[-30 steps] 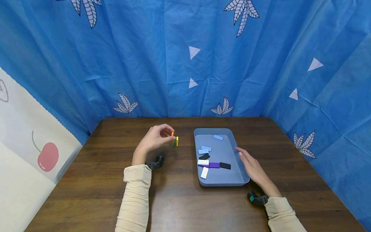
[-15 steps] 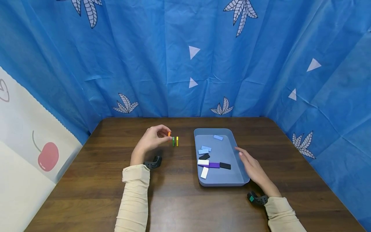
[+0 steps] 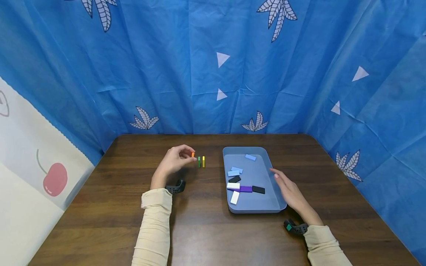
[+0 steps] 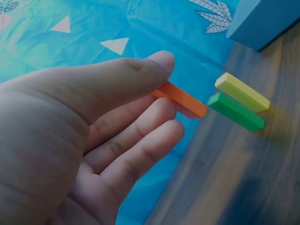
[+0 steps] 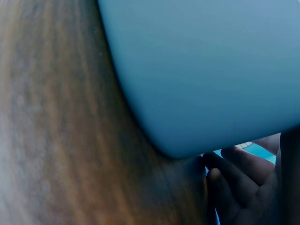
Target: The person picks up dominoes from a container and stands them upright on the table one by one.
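Note:
My left hand [image 3: 173, 162] pinches an orange domino [image 4: 183, 100] between thumb and fingers, just left of two standing dominoes. Of these, the green domino [image 3: 199, 162] is the nearer one, and the yellow domino [image 3: 203, 162] stands parallel to it on the right, with a small gap between them. In the left wrist view the free end of the orange piece points toward the green one. My right hand [image 3: 290, 190] lies along the right side of a blue-grey tray [image 3: 266, 203], its fingers extended at the rim and holding nothing.
In the tray lie several more pieces: a purple domino [image 3: 246, 189], a black domino [image 3: 258, 190], a white domino [image 3: 234, 198] and a light blue domino [image 3: 250, 157] among them. A blue curtain [image 3: 213, 74] hangs behind the brown wooden table [image 3: 206, 232].
The left hand has shifted a little to the left and down with the orange domino, uncovering the green one. My right hand and the tray have stayed in place.

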Demonstrator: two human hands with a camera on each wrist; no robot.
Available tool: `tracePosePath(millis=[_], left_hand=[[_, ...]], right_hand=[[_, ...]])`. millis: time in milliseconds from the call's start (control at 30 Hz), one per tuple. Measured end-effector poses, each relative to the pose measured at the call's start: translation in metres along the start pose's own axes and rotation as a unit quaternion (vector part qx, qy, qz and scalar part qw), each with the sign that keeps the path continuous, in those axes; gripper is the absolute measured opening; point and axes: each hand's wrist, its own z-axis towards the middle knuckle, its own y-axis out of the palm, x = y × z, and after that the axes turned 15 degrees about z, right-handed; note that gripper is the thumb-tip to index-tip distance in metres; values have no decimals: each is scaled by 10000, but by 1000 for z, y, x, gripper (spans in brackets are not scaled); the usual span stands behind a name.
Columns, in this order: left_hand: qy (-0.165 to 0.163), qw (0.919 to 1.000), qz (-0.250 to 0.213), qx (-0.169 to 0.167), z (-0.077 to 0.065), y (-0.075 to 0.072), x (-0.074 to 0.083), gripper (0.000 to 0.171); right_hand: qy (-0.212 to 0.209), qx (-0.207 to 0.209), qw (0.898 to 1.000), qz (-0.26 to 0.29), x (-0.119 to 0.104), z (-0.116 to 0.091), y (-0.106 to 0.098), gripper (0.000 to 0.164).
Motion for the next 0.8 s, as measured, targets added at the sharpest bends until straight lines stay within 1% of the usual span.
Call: tracePosePath(millis=[133, 333, 567, 800], left_hand=[[-35, 10000, 43, 39, 1, 3, -6, 28], [-80, 9997, -79, 195, 2, 5, -10, 27], [-163, 9997, -88, 164, 3, 7, -14, 34], [-228, 9996, -61, 131, 3, 11, -19, 34]], right_hand=[[-16, -6, 10000, 11, -1, 0, 0, 55], [-18, -21, 10000, 18, -1, 0, 0, 55], [7, -10, 10000, 30, -2, -1, 0, 55], [27, -18, 10000, 49, -1, 0, 0, 56]])
